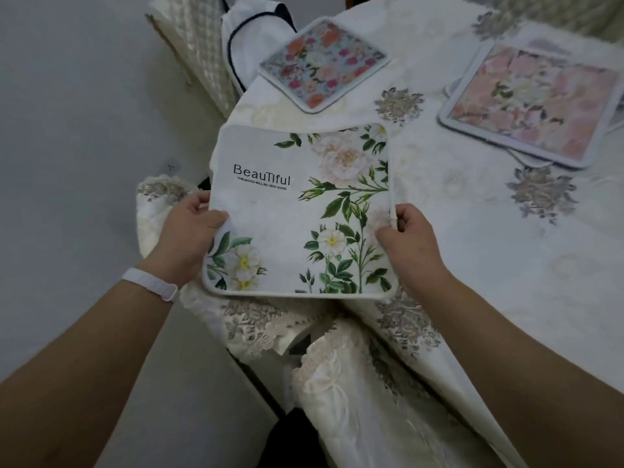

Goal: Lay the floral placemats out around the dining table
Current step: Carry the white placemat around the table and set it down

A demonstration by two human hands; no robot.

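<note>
Two placemats down: multicolour mat (322, 64) near the tabletop's far left corner, pink mat (537, 104) toward its right edge, covering another mat. White rose placemat (300, 211) not placed yet, held over the near left corner, left hand (189, 234) and right hand (410, 238) pinching its side edges.

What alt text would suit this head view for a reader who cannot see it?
The left hand and right hand hold a white rose placemat by its side edges above the table's corner. A multicoloured placemat and a pink placemat lie farther off on the embroidered tablecloth.
</note>
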